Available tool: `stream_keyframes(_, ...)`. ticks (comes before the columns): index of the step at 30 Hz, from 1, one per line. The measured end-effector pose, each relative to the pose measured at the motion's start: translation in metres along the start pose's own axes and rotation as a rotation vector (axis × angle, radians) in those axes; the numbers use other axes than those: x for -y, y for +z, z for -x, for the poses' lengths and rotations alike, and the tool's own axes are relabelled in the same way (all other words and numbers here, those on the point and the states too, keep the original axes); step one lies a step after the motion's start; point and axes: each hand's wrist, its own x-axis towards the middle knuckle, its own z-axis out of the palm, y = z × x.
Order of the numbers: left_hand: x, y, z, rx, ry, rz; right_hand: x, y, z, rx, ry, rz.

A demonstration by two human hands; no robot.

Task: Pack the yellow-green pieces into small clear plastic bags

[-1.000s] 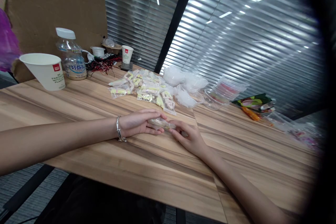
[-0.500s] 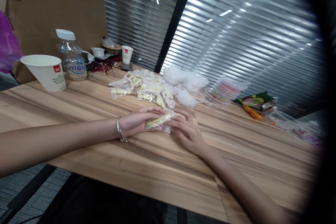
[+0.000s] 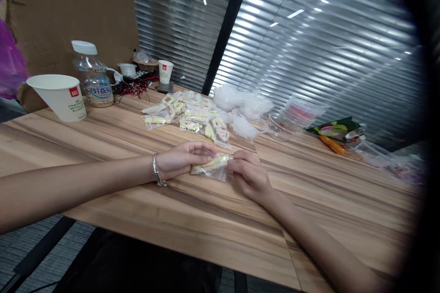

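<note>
A small clear plastic bag (image 3: pixel 215 167) with a yellow and pale item inside is held just above the wooden table (image 3: pixel 165 224). My left hand (image 3: pixel 184 160), with a silver bracelet on its wrist, grips the bag's left part between thumb and fingers. At the bag's right end, the fingers of my right hand (image 3: pixel 250 176) are closed in a pinch on its edge. Just beyond my hands lies a pile of similar clear bags (image 3: pixel 192 114) with yellow and pinkish-white pieces in them.
White plastic bags (image 3: pixel 240 105) and stacked clear containers (image 3: pixel 299 114) stand right of the pile. At the left are a paper cup (image 3: pixel 62 100) and a bottle (image 3: pixel 98 84); another paper cup (image 3: pixel 165 72) stands farther back near red wires (image 3: pixel 135 86). An orange item (image 3: pixel 332 145) lies at the right.
My right hand's fingers have drawn in from spread over the bag to a pinch at its right end. My left thumb now lies across the bag, which has tilted slightly.
</note>
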Motion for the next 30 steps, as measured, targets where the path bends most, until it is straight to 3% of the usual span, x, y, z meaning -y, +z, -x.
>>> stream_keyframes(5, 0.001, -0.001, -0.001, -0.051, 0.008, -0.031, 0.006, 0.000, -0.008, 0.102, -0.046, 0.033)
stream_keyframes(9, 0.001, 0.001, 0.001, -0.058, 0.008, -0.062, 0.008, -0.003, -0.011, 0.084, -0.036, 0.039)
stream_keyframes(19, -0.004, 0.010, 0.007, -0.002, -0.014, -0.091, 0.007, 0.001, -0.004, 0.017, 0.238, 0.100)
stream_keyframes(25, 0.003, 0.004, 0.004, -0.059, 0.052, 0.014, 0.008, 0.002, -0.010, -0.003, 0.457, 0.153)
stream_keyframes(30, 0.004, 0.003, -0.001, -0.240, 0.086, 0.031, 0.007, 0.004, -0.012, 0.005, 0.442, 0.146)
